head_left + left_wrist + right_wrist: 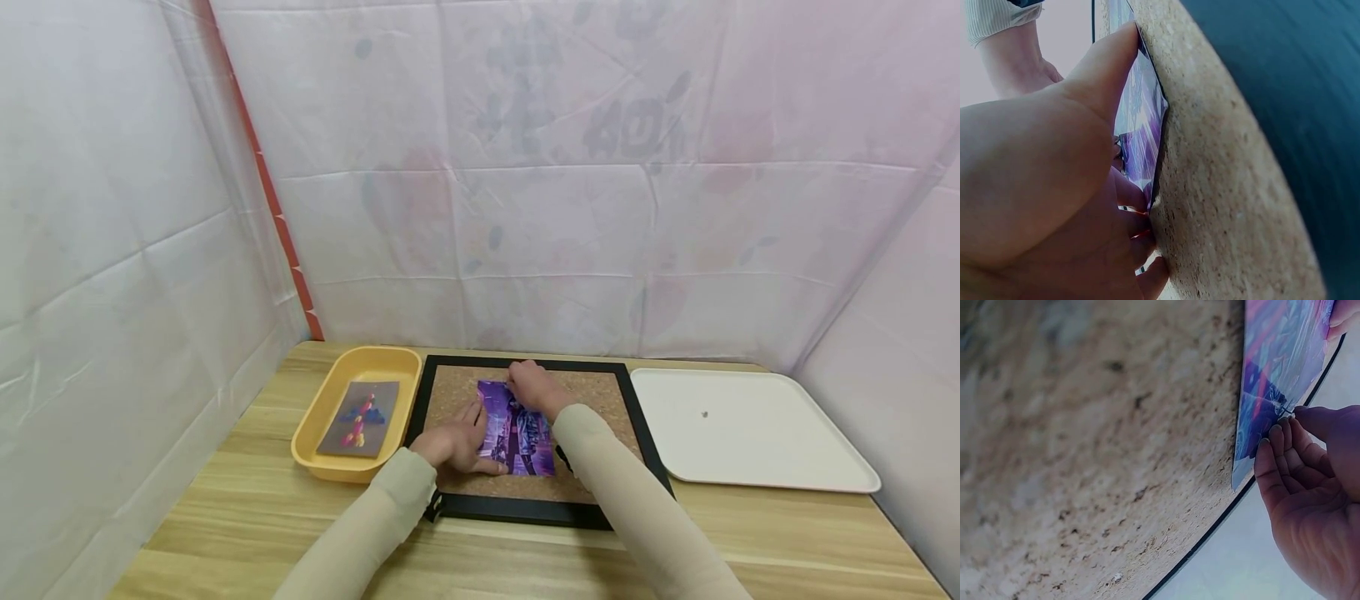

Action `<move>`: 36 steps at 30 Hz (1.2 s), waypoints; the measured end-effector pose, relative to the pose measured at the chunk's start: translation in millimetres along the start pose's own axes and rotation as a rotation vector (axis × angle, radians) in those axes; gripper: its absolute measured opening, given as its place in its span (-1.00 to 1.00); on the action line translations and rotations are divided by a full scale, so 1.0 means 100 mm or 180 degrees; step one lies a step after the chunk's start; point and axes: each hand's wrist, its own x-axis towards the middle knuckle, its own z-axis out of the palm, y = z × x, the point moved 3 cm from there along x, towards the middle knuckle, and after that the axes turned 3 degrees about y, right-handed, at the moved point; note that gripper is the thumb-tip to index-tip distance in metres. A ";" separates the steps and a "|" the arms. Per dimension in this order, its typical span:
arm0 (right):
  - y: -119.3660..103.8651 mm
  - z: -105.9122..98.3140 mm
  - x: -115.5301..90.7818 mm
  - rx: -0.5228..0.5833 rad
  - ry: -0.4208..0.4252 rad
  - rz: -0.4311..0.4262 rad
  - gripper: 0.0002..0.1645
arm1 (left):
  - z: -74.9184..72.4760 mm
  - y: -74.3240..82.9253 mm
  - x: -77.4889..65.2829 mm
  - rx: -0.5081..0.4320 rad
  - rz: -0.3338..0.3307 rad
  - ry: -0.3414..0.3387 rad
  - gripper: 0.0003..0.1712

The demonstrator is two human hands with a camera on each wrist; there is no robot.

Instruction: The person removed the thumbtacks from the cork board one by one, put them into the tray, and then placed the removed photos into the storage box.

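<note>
A purple printed picture (517,437) lies on a cork board (517,490) with a black frame. My left hand (459,437) rests with thumb and fingers spread along the picture's left and lower edges, pressing it on the cork. At the picture's top, my right hand (534,387) has its thumb and fingertips together against the print. In the right wrist view, a pushpin (1285,410) shows as a thin dark shaft at the pinched fingertips of that hand; its head is hidden by them. The picture's lower edge lifts slightly in the left wrist view.
To the left, a yellow tray (306,433) holds a grey picture card (360,419) with a colourful design. A white tray (772,433) with a small object (704,414) on it stands at the right. Pale sheets hang behind and beside the wooden table (247,508).
</note>
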 end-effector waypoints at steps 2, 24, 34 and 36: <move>0.00 0.00 0.00 0.0030 0.0009 -0.0024 -0.64 | -0.01 0.01 -0.01 -0.0016 0.0010 -0.0005 0.28; -0.05 0.00 -0.01 -0.0153 -0.0269 0.0162 -0.77 | -0.01 0.01 -0.01 0.0004 0.0051 -0.0010 0.29; -0.06 -0.01 -0.01 -0.0160 -0.0227 0.0163 -0.76 | -0.03 0.01 -0.02 0.0024 0.0056 0.0013 0.30; -0.05 -0.01 -0.02 -0.0158 -0.0193 0.0101 -0.73 | -0.02 0.01 -0.02 0.0041 0.0074 0.0015 0.31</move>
